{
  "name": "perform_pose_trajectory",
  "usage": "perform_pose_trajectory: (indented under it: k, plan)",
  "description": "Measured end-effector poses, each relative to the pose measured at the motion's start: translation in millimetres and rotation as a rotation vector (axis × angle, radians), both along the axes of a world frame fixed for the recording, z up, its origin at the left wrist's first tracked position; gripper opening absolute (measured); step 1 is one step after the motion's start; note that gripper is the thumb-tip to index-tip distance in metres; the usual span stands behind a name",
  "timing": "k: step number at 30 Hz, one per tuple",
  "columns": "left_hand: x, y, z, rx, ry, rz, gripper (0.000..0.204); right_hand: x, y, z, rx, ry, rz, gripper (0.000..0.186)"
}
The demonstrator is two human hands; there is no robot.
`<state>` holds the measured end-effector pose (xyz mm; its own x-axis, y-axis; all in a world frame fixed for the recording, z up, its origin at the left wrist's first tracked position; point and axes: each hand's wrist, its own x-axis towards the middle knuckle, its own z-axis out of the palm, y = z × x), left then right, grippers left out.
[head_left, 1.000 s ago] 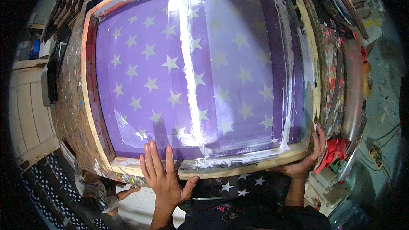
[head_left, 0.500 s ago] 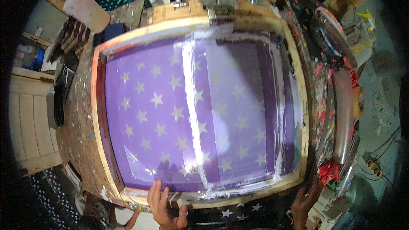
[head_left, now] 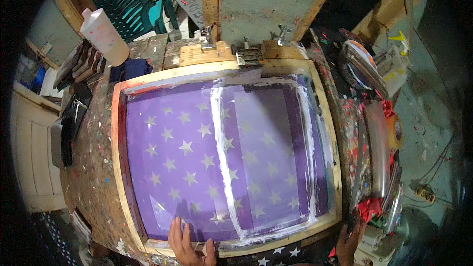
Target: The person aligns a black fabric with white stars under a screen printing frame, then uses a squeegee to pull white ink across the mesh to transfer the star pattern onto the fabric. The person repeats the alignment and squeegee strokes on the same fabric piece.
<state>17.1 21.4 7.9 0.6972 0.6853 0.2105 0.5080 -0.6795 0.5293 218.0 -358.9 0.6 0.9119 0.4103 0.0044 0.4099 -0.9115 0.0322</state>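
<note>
A wooden screen-printing frame (head_left: 119,167) lies in front of me, its purple mesh (head_left: 160,157) marked with rows of pale stars. White smears run down its middle and right side. At the near rail, my left hand (head_left: 189,246) has its fingers stretched over the wood toward the mesh, thumb apart. Beyond the frame's near right corner is my right hand (head_left: 349,239), fingers extended, close to a crumpled red piece (head_left: 369,209). Nothing shows in either hand. Dark fabric with white stars (head_left: 279,256) peeks out below the near rail.
A metal hinge clamp (head_left: 250,58) sits at the frame's far rail. On the paint-spattered table (head_left: 93,167) stand a translucent jug (head_left: 106,39) and, at left, scissors (head_left: 78,103). Rolls of clear film (head_left: 378,152) lie right. A green plastic chair (head_left: 123,7) stands behind.
My view has shifted, so the frame and the table sit lower in the picture and more of the far wall shows. Both hands stay near the frame's near side.
</note>
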Motion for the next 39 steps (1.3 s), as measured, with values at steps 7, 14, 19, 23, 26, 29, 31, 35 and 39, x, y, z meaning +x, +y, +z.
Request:
perform_pose_trajectory:
  k: [7, 14, 19, 23, 26, 29, 31, 35, 39]
  plan:
    - [16, -2, 0, 0.068, 0.036, -0.004, 0.053, -5, 1, 0, 0.188, -0.038, -0.219, 0.060]
    - [18, -1, -6, 0.133, -0.039, -0.021, 0.051, -6, -4, 15, 0.104, -0.094, -0.129, 0.052]
    - [22, -7, -1, 0.122, -0.096, -0.020, 0.051, -6, -14, 11, 0.066, -0.084, -0.090, 0.059]
    - [21, -6, -5, 0.134, -0.116, -0.037, 0.051, -8, -13, 19, 0.078, -0.069, -0.065, 0.057]
    - [18, -5, -9, 0.173, -0.105, -0.020, 0.050, -8, -8, 30, 0.116, -0.011, -0.036, 0.056]
    - [19, -6, -5, 0.193, -0.093, -0.006, 0.050, -8, -9, 42, 0.070, 0.034, -0.038, 0.054]
    - [19, -8, -7, 0.211, -0.112, 0.002, 0.050, -1, -7, 43, 0.142, -0.025, 0.036, 0.047]
    - [22, -4, -10, 0.228, -0.136, -0.007, 0.049, 16, -8, 12, 0.365, -0.098, 0.177, 0.048]
    - [17, -3, -10, 0.238, -0.146, 0.000, 0.049, 16, -6, -3, 0.345, -0.057, 0.163, 0.044]
